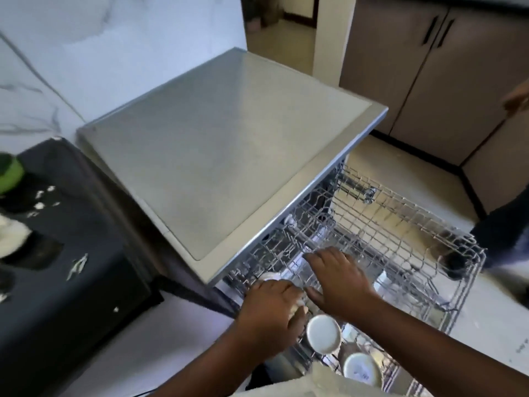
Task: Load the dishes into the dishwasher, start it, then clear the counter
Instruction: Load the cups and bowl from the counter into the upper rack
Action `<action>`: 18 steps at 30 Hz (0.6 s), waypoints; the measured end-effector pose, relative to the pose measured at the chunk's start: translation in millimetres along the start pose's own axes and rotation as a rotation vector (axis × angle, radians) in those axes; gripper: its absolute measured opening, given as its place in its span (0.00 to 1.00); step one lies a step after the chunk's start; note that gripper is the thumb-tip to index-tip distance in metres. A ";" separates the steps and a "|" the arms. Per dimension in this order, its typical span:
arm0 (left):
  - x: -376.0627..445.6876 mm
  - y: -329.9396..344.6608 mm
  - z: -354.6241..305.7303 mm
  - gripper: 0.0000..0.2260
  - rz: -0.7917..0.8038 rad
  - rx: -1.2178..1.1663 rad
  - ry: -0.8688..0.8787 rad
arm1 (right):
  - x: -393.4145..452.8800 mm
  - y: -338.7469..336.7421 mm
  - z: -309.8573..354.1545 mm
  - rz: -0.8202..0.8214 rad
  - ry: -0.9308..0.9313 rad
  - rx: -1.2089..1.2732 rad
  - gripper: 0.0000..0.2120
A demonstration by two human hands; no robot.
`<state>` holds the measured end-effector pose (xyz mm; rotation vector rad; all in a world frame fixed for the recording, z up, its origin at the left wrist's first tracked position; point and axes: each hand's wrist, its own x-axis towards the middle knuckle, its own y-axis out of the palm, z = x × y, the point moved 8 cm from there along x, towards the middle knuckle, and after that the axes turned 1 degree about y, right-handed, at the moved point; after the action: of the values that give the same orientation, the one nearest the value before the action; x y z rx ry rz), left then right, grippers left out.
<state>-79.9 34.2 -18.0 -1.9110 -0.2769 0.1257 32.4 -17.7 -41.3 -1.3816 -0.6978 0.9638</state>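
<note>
The dishwasher [217, 156] has a flat grey top, and its wire upper rack [400, 224] is pulled out toward me. My left hand [272, 310] curls round a white dish [270, 276] at the rack's near left corner. My right hand [340, 279] lies flat, fingers spread, over the rack wires just beside it. Two white cups [323, 333] [362, 369] stand upside down in the rack's near edge.
A dark counter [71, 253] to the left carries white scraps and a green object [10, 173]. Brown cabinets [429, 67] line the far right. Another person's leg and dark shoe [458, 262] stand beside the rack on the right.
</note>
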 end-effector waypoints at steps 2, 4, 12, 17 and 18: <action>-11.5 -26.7 1.2 0.12 -0.087 -0.023 -0.026 | 4.5 -22.6 18.8 -0.035 -0.061 0.014 0.30; -27.5 -56.9 10.7 0.09 -0.184 -0.047 -0.047 | 8.4 -48.6 42.8 -0.098 -0.118 0.030 0.30; -139.4 -148.1 100.9 0.11 -0.527 0.036 -0.299 | 21.7 -111.0 181.2 -0.256 -0.374 0.100 0.28; -237.9 -192.8 162.3 0.16 -0.620 0.060 -0.514 | 19.3 -120.9 299.6 -0.254 -0.510 0.175 0.29; -260.9 -200.9 175.3 0.17 -0.631 0.076 -0.555 | 18.5 -120.3 326.8 -0.244 -0.536 0.181 0.30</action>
<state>-397.1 193.8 96.2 -1.5991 -1.2103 0.2342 -225.8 163.7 107.4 -0.8546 -1.1200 1.1784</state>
